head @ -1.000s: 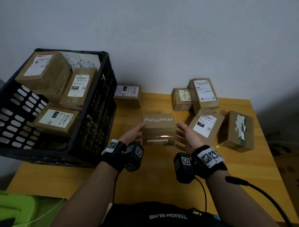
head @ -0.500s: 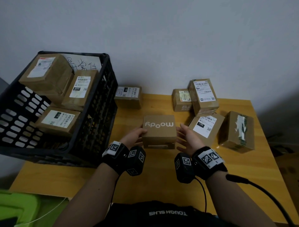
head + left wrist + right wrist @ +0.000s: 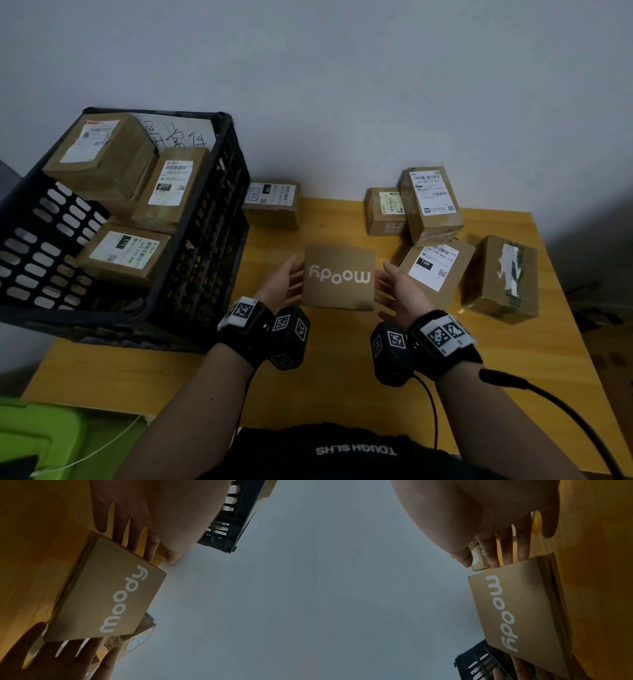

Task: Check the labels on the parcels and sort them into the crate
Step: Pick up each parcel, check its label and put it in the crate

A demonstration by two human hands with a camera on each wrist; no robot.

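Note:
A brown cardboard parcel printed "moody" (image 3: 339, 277) is held above the wooden table (image 3: 342, 377), its printed face tilted up toward me; no shipping label shows on that face. My left hand (image 3: 284, 281) supports its left side and my right hand (image 3: 400, 291) its right side. In the left wrist view the parcel (image 3: 106, 595) has straight fingers (image 3: 135, 534) reaching behind it, with the thumb off the box. The right wrist view shows the parcel (image 3: 518, 608) the same way. The black plastic crate (image 3: 205, 257) at the left holds three labelled parcels.
Several labelled brown parcels lie on the table: one (image 3: 272, 202) beside the crate, a stacked group (image 3: 431, 202) at the back right, one (image 3: 435, 267) near my right hand, and a taped one (image 3: 501, 277) far right. A green object (image 3: 37, 442) lies below the table's left corner.
Both hands have lifted the moody parcel and tipped its printed face toward me; its taped front side has gone out of sight.

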